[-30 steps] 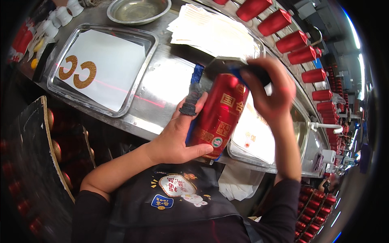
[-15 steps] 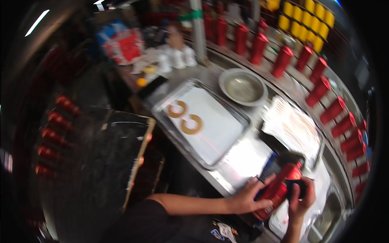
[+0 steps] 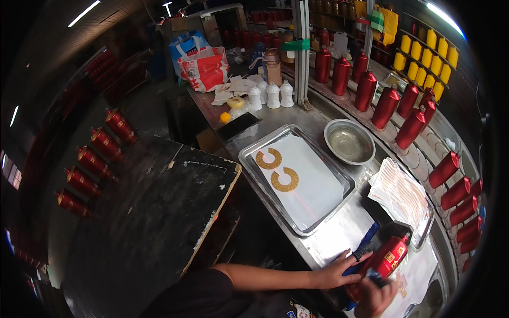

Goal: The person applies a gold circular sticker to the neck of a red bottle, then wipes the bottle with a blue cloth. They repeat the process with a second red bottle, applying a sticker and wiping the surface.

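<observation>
A glossy red bottle (image 3: 391, 256) with gold marks lies slanted at the lower right, its capped neck pointing up and right. My left hand (image 3: 339, 271) is closed at the bottle's near left side, its fingers against it. Over the bottle's lower part is my right hand (image 3: 377, 298), blurred by motion; its curled fingers press a small dark bluish thing to the surface, too smeared to name. A blue cloth (image 3: 367, 241) shows beside and under the bottle. Left of it stands a metal tray (image 3: 309, 232) with a white sheet (image 3: 313, 180) bearing two gold C-shaped pieces (image 3: 284, 179).
A metal bowl of liquid (image 3: 350, 142) stands behind the tray. Printed sheets (image 3: 400, 191) are stacked at the right. Red bottles (image 3: 386, 108) line the curved conveyor; several more lie sideways beyond the black board (image 3: 159, 212). White bottles (image 3: 273, 95) and a phone-like black slab (image 3: 238, 126) are farther back.
The view has shifted and sharpened. The bottle has turned so its gold marks face up. My right hand has moved from near the bottle's neck down onto its lower part.
</observation>
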The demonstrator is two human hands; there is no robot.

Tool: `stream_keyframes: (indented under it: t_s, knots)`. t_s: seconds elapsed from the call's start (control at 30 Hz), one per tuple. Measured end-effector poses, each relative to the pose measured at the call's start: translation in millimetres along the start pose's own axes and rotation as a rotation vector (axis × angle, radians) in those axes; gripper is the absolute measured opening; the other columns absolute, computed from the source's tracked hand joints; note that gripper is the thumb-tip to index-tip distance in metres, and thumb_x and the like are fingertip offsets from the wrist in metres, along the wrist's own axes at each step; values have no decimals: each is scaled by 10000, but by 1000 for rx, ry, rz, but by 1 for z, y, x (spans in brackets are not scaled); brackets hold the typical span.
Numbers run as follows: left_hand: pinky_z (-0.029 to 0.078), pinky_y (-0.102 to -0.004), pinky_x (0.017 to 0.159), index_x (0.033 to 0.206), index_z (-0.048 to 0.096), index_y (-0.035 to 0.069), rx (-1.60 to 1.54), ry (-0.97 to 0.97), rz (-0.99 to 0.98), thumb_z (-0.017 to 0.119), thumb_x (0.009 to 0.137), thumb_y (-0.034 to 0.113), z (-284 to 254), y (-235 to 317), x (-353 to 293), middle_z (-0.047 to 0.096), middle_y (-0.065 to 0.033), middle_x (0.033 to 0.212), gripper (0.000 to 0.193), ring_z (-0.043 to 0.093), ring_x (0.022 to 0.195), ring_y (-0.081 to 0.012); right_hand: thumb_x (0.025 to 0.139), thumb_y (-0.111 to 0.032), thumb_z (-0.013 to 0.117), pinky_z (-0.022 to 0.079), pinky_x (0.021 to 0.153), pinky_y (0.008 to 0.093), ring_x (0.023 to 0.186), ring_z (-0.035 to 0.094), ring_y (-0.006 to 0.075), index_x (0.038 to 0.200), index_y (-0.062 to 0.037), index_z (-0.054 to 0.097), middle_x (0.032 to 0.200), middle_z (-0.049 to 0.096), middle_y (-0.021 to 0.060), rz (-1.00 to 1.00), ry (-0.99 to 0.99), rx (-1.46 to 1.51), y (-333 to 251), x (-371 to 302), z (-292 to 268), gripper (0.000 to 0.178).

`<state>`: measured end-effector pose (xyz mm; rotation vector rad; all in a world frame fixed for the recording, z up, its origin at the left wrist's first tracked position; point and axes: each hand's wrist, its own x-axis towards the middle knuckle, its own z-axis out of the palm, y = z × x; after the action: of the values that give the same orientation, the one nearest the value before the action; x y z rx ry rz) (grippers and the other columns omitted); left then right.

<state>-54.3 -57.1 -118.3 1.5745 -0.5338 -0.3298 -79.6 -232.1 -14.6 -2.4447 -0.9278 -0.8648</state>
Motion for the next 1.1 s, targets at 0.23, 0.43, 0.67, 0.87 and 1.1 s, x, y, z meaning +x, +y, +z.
stream_keyframes:
  t_s: [0.23,0.43,0.67,0.87,1.1]
  knots:
    - [-33,-575,1215,1605,253,113,53,3,12,564,1015,412,-3,0,-1,332,-103,1644,732,302,1502,-303,744,91,756,514,683,360,814,644,282,1002,-24,686,890,648,134,282,-20,167,5,-36,-17,291]
    - [-91,-576,1205,1594,273,90,66,65,-10,521,1043,406,2,-5,-1,388,-114,1606,682,274,1519,-310,758,57,751,526,788,461,867,615,351,976,-87,709,863,631,115,125,127,-29,-3,-20,-6,264]
    - [128,-465,1229,1565,377,90,-74,124,-26,538,1047,284,4,-8,2,499,-185,1485,576,409,1379,-321,761,136,753,514,673,344,715,636,268,921,-67,690,876,698,94,196,115,82,7,10,-21,266]
    - [292,-370,1195,1605,203,41,-373,103,-72,496,900,-46,-29,22,-6,263,-150,1665,768,324,1492,-212,696,-62,819,547,673,371,808,599,235,968,-96,753,788,537,29,-163,69,186,-7,-5,-17,282]
    - [-1,-544,1237,1615,108,58,328,-244,198,714,702,116,-27,42,12,170,-269,1654,1097,115,1557,-413,702,-27,768,519,652,356,812,630,264,984,-88,772,879,687,69,138,-57,88,-9,-54,-30,288]
